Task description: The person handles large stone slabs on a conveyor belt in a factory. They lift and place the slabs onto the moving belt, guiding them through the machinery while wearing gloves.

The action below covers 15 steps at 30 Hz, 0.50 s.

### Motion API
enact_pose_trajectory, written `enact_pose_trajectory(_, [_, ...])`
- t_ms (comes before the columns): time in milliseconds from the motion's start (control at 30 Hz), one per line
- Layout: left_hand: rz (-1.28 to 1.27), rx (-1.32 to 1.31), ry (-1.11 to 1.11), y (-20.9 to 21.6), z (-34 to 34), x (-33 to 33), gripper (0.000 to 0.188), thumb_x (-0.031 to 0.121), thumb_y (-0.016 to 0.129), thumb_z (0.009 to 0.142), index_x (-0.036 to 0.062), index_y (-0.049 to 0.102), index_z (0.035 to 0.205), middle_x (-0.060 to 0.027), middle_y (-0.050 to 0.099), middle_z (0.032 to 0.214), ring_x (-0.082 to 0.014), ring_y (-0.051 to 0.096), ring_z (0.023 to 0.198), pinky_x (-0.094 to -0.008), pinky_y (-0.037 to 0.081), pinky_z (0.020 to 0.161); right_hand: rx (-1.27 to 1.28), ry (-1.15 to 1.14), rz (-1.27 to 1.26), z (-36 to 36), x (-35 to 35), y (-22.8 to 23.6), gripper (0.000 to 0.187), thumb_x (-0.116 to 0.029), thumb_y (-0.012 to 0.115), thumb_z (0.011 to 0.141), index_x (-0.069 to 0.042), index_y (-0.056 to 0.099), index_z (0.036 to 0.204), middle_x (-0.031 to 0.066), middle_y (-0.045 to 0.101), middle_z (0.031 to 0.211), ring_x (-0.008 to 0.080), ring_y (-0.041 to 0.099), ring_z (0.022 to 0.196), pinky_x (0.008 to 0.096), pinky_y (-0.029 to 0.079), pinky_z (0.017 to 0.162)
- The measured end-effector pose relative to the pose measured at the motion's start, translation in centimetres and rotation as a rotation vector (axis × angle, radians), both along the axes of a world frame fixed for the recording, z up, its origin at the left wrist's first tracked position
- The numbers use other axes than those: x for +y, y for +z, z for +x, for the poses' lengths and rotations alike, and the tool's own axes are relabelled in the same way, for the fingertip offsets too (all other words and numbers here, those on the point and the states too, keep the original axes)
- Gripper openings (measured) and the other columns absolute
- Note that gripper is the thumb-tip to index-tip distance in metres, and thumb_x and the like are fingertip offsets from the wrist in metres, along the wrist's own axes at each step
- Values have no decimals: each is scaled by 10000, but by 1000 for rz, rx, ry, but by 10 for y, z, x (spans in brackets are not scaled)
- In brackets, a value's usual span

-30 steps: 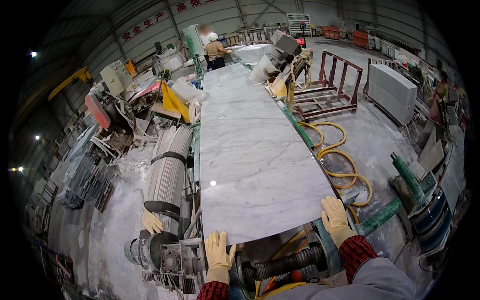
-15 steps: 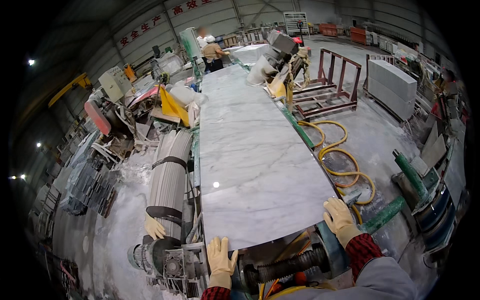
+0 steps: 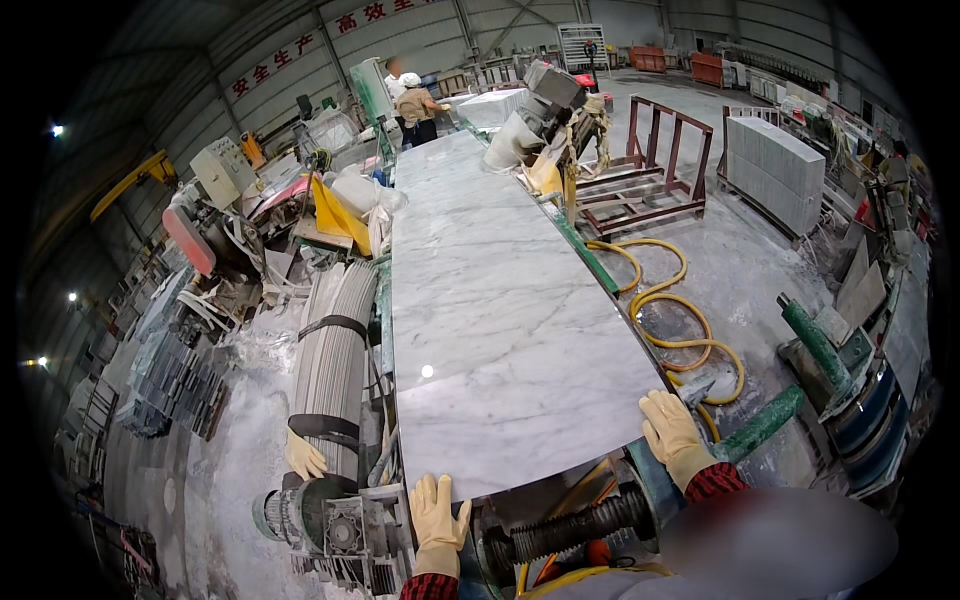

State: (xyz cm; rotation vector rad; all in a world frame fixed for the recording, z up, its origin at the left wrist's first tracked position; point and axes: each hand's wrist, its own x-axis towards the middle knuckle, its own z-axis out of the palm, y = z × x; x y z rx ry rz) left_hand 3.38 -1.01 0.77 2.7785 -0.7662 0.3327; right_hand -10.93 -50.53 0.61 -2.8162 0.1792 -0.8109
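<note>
A long, polished white-grey marble slab [image 3: 500, 330] lies flat on a green machine frame [image 3: 590, 262] and stretches away from me. Cream gloves cover both my hands. My left hand [image 3: 437, 515] rests at the slab's near left corner, its fingers outstretched over the edge and the thumb apart. At the near right corner is my right hand [image 3: 676, 432], fingers laid along the slab's edge. Any part of the fingers beneath the slab is hidden. Below the near edge runs a dark threaded shaft [image 3: 570, 530].
A loose cream glove [image 3: 304, 456] lies by a motor [image 3: 290, 515] and a strapped ribbed bundle [image 3: 333, 360]. Yellow hose [image 3: 690, 345] coils on the right floor near a brown metal rack [image 3: 650, 175]. A co-worker [image 3: 417, 108] stands at the slab's far end, another person close by.
The whole view has shifted slightly, so things sit a little further left. Both my hands stay at the slab's near corners, and the slab shows no clear movement.
</note>
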Motion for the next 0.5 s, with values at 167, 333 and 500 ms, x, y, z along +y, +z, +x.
enact_pose_trajectory(167, [5,-3,-13,3,-2,1,713,375,800,924,53,554,1510,-313,495,1579,-514,445,1471,-592,303,1281,12,10,25,0,-2,-3,409,-90,704,942,-72,681,1350,203,665,1416,434,597,1331,532,461,1169])
enact_pose_trajectory(333, [-23,-7,-21,8,-5,-1,711,346,813,915,39,560,1504,-315,498,1576,-527,446,1460,-586,317,1273,-35,19,8,-3,0,0,398,-70,691,937,-67,678,1335,203,671,1396,438,606,1308,527,478,1147])
enact_pose_trajectory(500, [-19,14,-11,11,-8,0,726,352,809,921,42,553,1525,-316,491,1589,-530,439,1473,-583,309,1281,0,24,38,-4,3,7,398,-65,684,943,-63,681,1342,213,674,1398,439,613,1308,521,478,1159])
